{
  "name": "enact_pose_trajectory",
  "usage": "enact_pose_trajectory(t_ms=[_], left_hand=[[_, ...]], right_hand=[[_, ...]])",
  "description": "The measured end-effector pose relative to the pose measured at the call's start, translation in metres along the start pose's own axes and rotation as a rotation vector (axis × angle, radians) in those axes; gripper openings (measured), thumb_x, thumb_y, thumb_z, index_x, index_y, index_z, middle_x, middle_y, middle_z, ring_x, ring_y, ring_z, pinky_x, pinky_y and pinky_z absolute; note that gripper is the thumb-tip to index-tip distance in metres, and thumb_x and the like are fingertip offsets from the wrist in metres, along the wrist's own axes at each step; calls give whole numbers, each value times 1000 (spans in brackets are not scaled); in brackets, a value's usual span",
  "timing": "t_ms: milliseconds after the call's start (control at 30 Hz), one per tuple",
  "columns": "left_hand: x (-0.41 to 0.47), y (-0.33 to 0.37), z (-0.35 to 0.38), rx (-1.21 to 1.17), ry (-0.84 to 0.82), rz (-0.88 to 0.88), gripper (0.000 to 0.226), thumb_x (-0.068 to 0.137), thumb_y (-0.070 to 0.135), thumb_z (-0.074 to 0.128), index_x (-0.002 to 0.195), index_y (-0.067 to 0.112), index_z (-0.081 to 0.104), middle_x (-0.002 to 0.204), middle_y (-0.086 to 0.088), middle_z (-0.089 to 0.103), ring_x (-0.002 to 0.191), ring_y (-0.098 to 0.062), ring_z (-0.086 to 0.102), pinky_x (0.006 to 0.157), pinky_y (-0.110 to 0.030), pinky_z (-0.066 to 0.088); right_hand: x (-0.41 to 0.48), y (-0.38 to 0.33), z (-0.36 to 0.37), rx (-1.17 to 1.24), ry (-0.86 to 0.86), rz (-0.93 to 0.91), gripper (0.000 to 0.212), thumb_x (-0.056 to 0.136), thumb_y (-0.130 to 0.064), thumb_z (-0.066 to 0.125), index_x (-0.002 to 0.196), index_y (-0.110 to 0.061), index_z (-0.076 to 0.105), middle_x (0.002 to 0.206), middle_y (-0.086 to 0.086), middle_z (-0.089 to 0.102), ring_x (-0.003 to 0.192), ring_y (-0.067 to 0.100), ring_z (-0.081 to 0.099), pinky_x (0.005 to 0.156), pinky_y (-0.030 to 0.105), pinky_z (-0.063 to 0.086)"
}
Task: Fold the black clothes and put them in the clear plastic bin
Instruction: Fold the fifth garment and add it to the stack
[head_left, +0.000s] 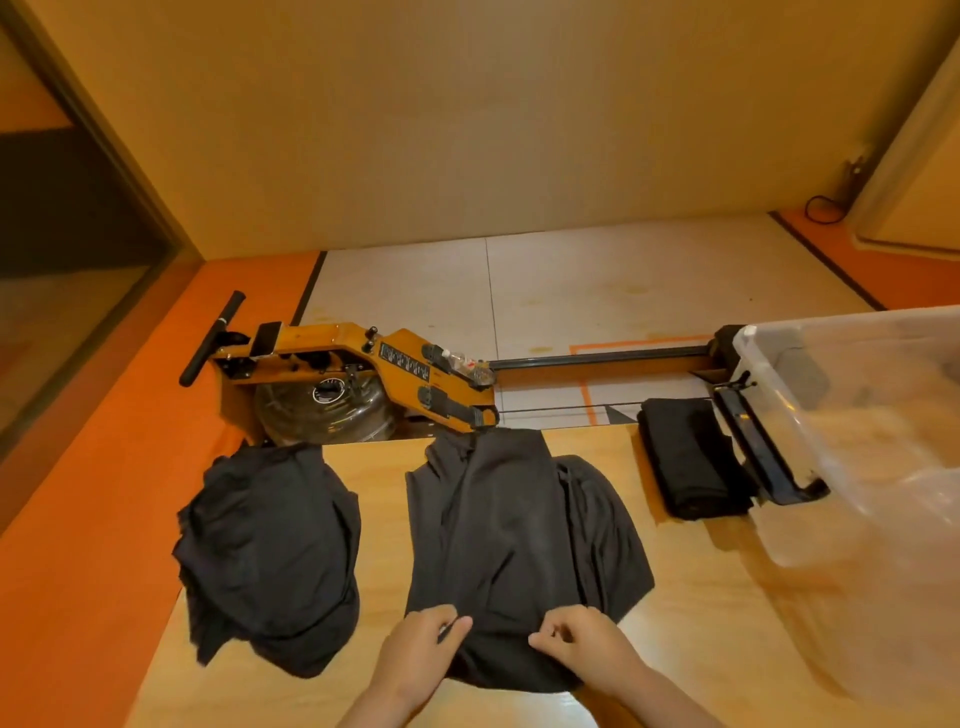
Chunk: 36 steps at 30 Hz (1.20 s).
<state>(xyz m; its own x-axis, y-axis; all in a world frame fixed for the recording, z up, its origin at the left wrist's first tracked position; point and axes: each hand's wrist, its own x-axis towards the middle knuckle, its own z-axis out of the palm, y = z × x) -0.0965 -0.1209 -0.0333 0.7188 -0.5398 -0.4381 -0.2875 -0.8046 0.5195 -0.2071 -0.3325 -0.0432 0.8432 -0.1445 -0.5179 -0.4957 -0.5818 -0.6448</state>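
Nearest, we find both hands on the near edge of the spread black garment (519, 530). The left hand (423, 647) pinches the fabric between thumb and curled fingers. The right hand (576, 644), just beside it, grasps the same edge with curled fingers. The garment lies lengthwise on the wooden table (701, 597), running from the hands to the far table edge, with one side bunched to the right.

To the left, we note a loose pile of black clothes (270, 561), unfolded and draped over the table's left edge.

At the far right corner of the table, we note a folded black garment (685, 457). Just right of it stands the clear plastic bin (852, 457).

Beyond the table, a rowing machine (363, 364) rests on the floor.
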Motion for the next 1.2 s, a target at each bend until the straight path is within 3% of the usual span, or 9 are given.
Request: enact_pose_trajectory(t_ms=[167, 267, 367, 433, 533, 700, 833, 1033, 1200], left_hand=[[6, 8, -7, -5, 145, -10, 26, 98, 51, 41, 82, 32, 45, 74, 7, 51, 71, -11, 52, 58, -27, 36], [30, 15, -16, -38, 351, 46, 38, 96, 47, 50, 129, 26, 50, 126, 13, 54, 118, -10, 51, 94, -26, 45], [56, 23, -18, 70, 275, 96, 74, 92, 48, 59, 153, 22, 25, 156, 10, 25, 146, -13, 19, 118, -31, 19], [65, 27, -11, 145, 216, 133, 75, 91, 44, 62, 152, 21, 26, 156, 8, 26, 146, -14, 19, 117, -30, 17], [60, 21, 6, 101, 234, 192, 46, 92, 30, 63, 135, 22, 47, 138, 7, 45, 131, -12, 36, 106, -23, 30], [31, 5, 35, 10, 196, 219, 17, 93, 22, 58, 108, 15, 58, 115, 3, 50, 110, -12, 40, 92, -22, 39], [13, 0, 49, -102, 199, 245, 29, 88, 42, 52, 100, 17, 60, 101, 8, 52, 97, -6, 41, 83, -21, 38], [36, 14, 13, -254, 435, -12, 23, 95, 28, 59, 116, 21, 53, 106, 12, 45, 100, -8, 45, 87, -23, 39], [81, 23, -19, -529, 359, -345, 35, 95, 30, 60, 122, 11, 49, 111, -2, 62, 98, -22, 59, 75, -30, 42]], right_hand=[[2, -12, -10, -41, 86, 21, 39, 87, -66, 48, 78, -30, 60, 73, -4, 68, 63, 5, 62, 65, 21, 49], [20, -16, -19, -149, 344, -92, 58, 81, -75, 40, 114, -33, 60, 117, -14, 62, 109, 3, 55, 94, 21, 44], [43, -26, -21, -337, 373, -178, 74, 90, -57, 54, 152, -26, 26, 158, -9, 14, 149, 16, 8, 117, 31, 5], [55, -29, -18, -463, 329, -134, 82, 93, -51, 52, 155, -25, 5, 161, -2, -8, 148, 21, -11, 114, 35, -9], [58, -21, -2, -575, 230, -60, 74, 100, -42, 44, 155, -22, -1, 162, 3, -9, 149, 23, -12, 114, 34, -10], [23, 15, 34, -547, 311, -118, 55, 99, -38, 29, 144, -10, 42, 152, 7, 39, 143, 21, 24, 118, 34, 7], [-8, 24, 50, -551, 303, -101, 62, 103, -46, 9, 145, -12, 41, 152, 4, 39, 143, 17, 23, 115, 35, 10], [23, -18, 8, -402, 498, -124, 63, 99, -50, 31, 150, -13, 32, 155, 3, 33, 146, 15, 21, 120, 28, 4], [92, -55, -42, -325, 534, -116, 66, 98, -38, 50, 152, -10, 25, 158, 6, 25, 147, 19, 17, 119, 32, 13]])
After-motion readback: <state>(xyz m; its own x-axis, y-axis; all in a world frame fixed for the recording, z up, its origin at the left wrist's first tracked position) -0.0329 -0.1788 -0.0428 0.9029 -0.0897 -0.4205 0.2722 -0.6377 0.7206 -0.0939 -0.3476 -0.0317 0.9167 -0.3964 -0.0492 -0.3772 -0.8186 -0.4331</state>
